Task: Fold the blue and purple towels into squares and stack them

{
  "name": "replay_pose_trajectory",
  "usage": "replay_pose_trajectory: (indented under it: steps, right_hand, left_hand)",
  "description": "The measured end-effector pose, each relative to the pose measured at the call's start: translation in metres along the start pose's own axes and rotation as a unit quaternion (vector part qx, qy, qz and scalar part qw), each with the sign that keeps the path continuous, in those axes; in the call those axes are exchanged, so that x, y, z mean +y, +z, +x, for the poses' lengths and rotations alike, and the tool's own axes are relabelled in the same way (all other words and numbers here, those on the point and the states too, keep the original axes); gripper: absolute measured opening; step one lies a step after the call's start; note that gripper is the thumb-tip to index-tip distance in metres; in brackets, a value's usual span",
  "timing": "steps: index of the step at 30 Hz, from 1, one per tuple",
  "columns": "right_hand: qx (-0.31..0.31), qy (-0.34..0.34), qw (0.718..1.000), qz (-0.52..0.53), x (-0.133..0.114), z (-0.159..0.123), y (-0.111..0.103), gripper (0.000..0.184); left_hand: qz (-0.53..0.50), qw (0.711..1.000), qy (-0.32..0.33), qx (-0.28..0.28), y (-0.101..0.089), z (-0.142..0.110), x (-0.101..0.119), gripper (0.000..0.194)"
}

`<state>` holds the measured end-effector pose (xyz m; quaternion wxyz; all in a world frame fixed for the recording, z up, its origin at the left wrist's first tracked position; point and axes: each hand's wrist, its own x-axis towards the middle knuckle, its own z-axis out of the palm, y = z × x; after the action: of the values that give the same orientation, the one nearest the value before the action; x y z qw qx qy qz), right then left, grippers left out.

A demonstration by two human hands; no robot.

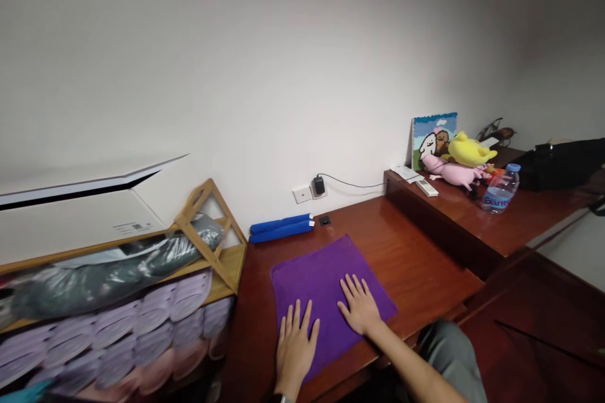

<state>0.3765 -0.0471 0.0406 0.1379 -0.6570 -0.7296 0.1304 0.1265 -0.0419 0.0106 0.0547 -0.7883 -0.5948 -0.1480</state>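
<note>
A square purple cloth lies spread on the reddish-brown wooden desk, its near edge reaching the desk's front. My left hand rests flat on the cloth's near left part, fingers stretched out and apart. On the right part of the cloth lies my right hand, palm down with its fingers spread. Neither hand holds anything. Beyond the cloth, two blue rolled bundles lie side by side against the wall.
Right of the desk, a raised surface holds a water bottle, a pink plush toy, a yellow plush toy, a remote control and a black bag. A wooden rack stands left. A black charger is plugged into the wall.
</note>
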Motion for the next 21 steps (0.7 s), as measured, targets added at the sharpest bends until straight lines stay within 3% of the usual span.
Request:
replay_pose_trajectory:
  steps: [3,7,9,11,14,17,21]
  right_hand:
    - [-0.015,-0.059,0.998,0.000,0.009,0.013,-0.017,0.071]
    - [-0.083,-0.154,0.985,0.004,0.022,0.033,-0.046,0.070]
    - [-0.095,-0.167,0.981,0.001,0.021,0.036,-0.054,0.068]
    - [-0.056,-0.133,0.990,0.001,0.012,0.028,-0.052,0.065]
    - [0.038,-0.007,0.999,0.004,-0.009,0.003,-0.027,0.064]
    - [0.051,0.092,0.994,0.001,-0.021,-0.022,0.005,0.071]
    - [0.025,0.082,0.996,-0.003,-0.011,-0.026,0.020,0.076]
  left_hand:
    - [0.009,0.999,-0.039,0.004,0.000,-0.017,0.010,0.062]
    - [0.006,0.998,-0.063,-0.010,-0.005,-0.053,0.034,0.067]
    - [0.004,0.998,-0.054,-0.022,-0.014,-0.064,0.042,0.064]
    - [0.006,0.999,-0.033,-0.016,-0.024,-0.061,0.041,0.059]
    - [0.014,1.000,0.009,0.020,-0.037,-0.031,0.018,0.055]
    - [0.022,0.999,0.025,0.024,-0.038,0.008,-0.023,0.057]
    - [0.018,1.000,-0.005,-0.018,-0.022,0.031,-0.068,0.060]
